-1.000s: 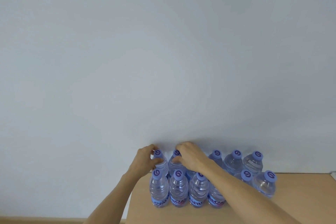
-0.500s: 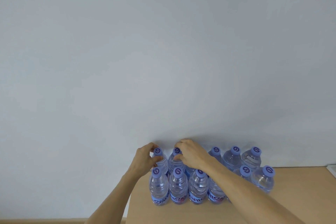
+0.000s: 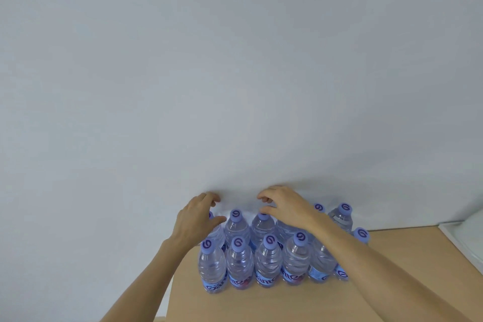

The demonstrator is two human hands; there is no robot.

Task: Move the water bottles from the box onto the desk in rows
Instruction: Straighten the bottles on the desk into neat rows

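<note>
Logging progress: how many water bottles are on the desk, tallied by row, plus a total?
Front-row water bottles: 6, one cap behind the right forearm
Back-row water bottles: 6, one cap under the right hand
Total: 12

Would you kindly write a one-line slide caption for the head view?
Both hands, left and right, hover with curled fingers over the back row of water bottles standing on the desk.

A light wooden desk [image 3: 392,293] stands against the wall; water bottles [image 3: 266,261] stand upright on it in two rows, along its wall-side edge.
</note>
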